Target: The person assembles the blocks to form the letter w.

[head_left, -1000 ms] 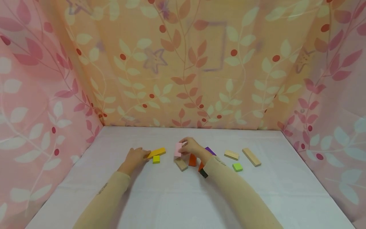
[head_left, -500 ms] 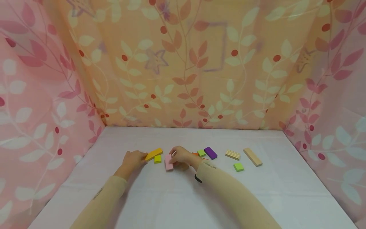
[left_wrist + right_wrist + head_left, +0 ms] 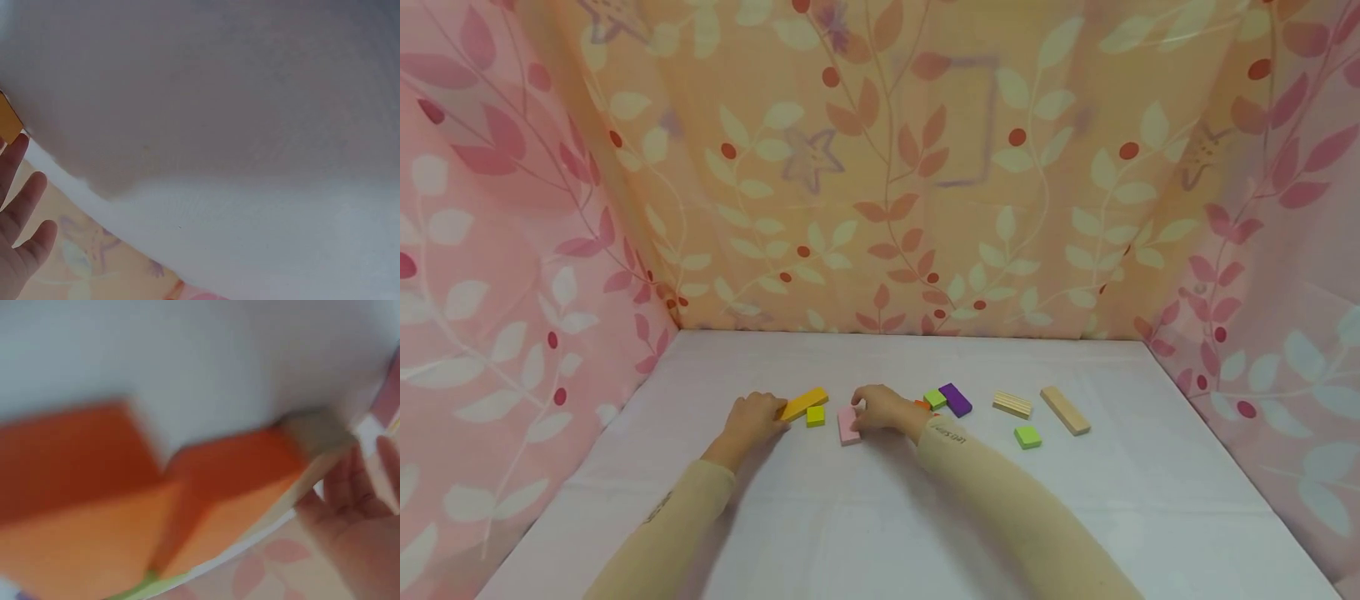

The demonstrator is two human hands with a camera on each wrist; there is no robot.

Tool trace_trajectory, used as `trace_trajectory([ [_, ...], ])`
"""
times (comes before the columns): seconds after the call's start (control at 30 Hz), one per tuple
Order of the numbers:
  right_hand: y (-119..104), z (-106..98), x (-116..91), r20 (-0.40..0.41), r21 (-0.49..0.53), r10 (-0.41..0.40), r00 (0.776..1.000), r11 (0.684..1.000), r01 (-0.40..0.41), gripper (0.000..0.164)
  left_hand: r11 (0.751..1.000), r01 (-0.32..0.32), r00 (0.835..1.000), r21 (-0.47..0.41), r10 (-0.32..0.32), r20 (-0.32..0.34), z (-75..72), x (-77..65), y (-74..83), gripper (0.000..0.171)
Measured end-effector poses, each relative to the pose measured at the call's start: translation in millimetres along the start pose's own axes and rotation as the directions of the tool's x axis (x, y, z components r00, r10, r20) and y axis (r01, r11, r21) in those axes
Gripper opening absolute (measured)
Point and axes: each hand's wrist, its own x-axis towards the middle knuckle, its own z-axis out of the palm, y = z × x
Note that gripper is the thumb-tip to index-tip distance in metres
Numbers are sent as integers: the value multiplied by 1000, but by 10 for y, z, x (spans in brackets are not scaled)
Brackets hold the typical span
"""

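Note:
My left hand pinches the near end of a long orange-yellow wooden block lying on the table. In the left wrist view a fingertip meets that block's end, while the other fingers spread apart. A small yellow block sits close beside it. My right hand is at the right side of a pink block that lies flat, with loosely bent fingers and the thumb at its edge. The right wrist view shows this hand with fingers apart beside a plain wood block.
Orange blocks lie under the right wrist, partly hidden. Beyond it are a green block and a purple one. Farther right lie a ridged wood block, another green block and a long plain one.
My right hand has carried the pink block left and toward me, laid it flat near the yellow block, and its fingers have drawn slightly off it. My left hand stays at the orange-yellow block.

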Motion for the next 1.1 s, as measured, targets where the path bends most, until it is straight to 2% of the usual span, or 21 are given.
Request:
trace_trajectory([
  [0.13,127,-50,-2,29,-76,-50,998,996,53,46,1000,-11,1000,6,11,-23,14,-13,3,45],
  [0.23,186,-73,4,40,-96,-72,997,992,76,53,1000,-20,999,-5,19,-42,10,-28,7,45],
  [0.33,172,-63,0,53,-13,-81,995,997,82,62,1000,-24,999,-19,23,-50,10,-37,3,44],
  [0.43,124,-29,-15,62,106,-50,997,993,43,67,999,-23,999,-30,21,-43,14,-40,-9,40],
  [0.53,95,16,-26,65,163,22,998,986,-32,62,999,-13,999,-47,11,-34,16,-38,-11,37],
  [0.63,81,39,-20,57,191,61,997,979,-71,53,998,0,1000,-65,-2,-27,11,-44,-8,36],
  [0.83,76,38,28,53,216,85,995,972,-94,48,997,21,999,-73,-22,-23,10,-112,-55,37],
  [1.03,120,13,84,45,199,78,996,976,-85,47,999,-4,998,-38,2,-58,-28,-260,-158,37],
  [1.1,126,-4,86,56,218,95,994,970,-105,44,999,-23,997,-39,20,-74,-55,-313,-185,35],
])
